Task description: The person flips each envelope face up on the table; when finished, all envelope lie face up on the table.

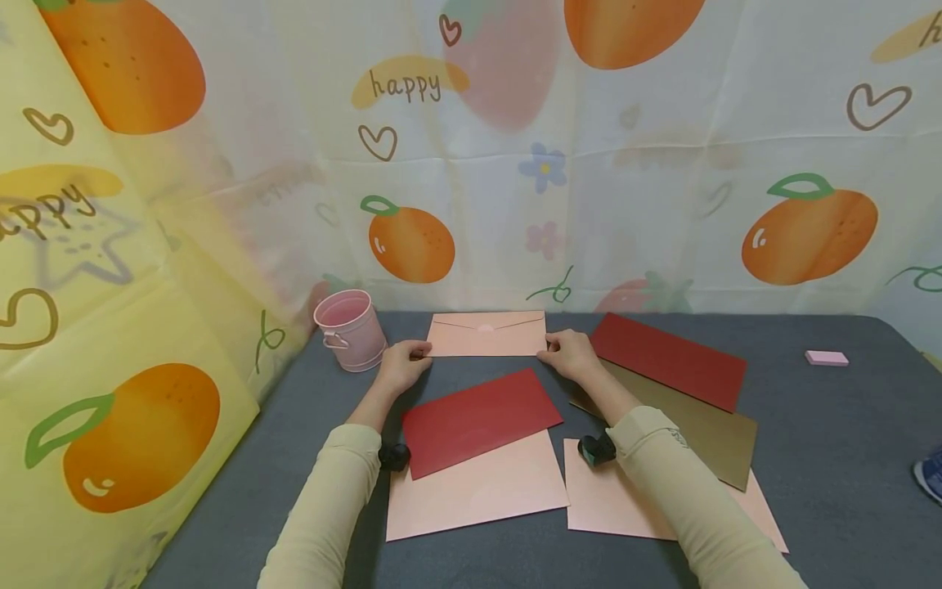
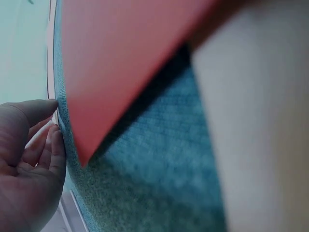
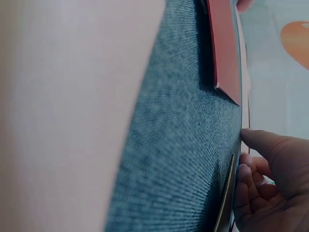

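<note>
Near the far edge of the dark grey, woven-looking tabletop (image 1: 832, 458), a smooth pale-pink envelope (image 1: 486, 339), long and rectangular, with a shallow pointed flap and a small round spot at its middle. Pinched at the left end between thumb and fingers of the left hand (image 1: 401, 366), and likewise at the right end by the right hand (image 1: 572, 355); hard to tell whether lying flat or slightly raised. Just beside the left hand, a smooth, tapering pink bucket (image 1: 353, 339) with a rim and a little side handle. Nearer, a crisp matt red sheet (image 1: 482, 421) aslant over a broad pink sheet (image 1: 478, 499); to the right, another red sheet (image 1: 673, 360) overlapping a dull brown-gold sheet (image 1: 714, 442), with a second pink sheet (image 1: 611, 509) below, partly hidden by the right sleeve (image 1: 684, 483). Farther right, a small pink block (image 1: 827, 358). Behind, thin creased cloth (image 1: 294, 74) printed with oranges and hearts.
</note>
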A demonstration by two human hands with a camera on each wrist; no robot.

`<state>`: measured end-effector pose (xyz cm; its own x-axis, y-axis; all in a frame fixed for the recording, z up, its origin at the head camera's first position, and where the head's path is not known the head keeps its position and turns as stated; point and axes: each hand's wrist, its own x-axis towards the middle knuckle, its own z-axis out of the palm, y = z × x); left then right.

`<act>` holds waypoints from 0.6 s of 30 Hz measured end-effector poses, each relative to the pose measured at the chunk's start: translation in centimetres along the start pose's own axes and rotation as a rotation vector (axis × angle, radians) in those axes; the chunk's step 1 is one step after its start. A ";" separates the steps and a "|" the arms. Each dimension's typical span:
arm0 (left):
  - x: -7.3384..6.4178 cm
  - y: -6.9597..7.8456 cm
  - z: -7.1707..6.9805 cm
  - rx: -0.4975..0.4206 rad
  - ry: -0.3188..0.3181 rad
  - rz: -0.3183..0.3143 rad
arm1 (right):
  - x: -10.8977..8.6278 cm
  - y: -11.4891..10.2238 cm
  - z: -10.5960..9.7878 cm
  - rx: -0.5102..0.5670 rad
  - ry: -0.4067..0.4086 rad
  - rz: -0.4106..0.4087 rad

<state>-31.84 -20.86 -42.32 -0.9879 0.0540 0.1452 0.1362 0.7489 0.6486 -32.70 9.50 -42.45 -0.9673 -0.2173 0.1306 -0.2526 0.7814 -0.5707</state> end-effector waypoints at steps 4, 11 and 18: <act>-0.3 0.3 -0.3 0.052 -0.064 0.034 | -0.1 0.0 -0.2 -0.008 -0.014 -0.027; -1.5 1.1 -1.5 0.150 -0.295 0.110 | -0.4 0.3 -0.9 -0.004 -0.064 -0.124; -5.0 2.7 -2.0 0.179 -0.473 0.179 | -2.4 0.0 -2.1 0.023 -0.173 -0.247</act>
<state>-26.40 -20.42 -39.74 -0.8814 0.4518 -0.1377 0.3317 0.7996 0.5006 -30.46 11.24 -41.07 -0.8583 -0.4966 0.1290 -0.4769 0.6794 -0.5577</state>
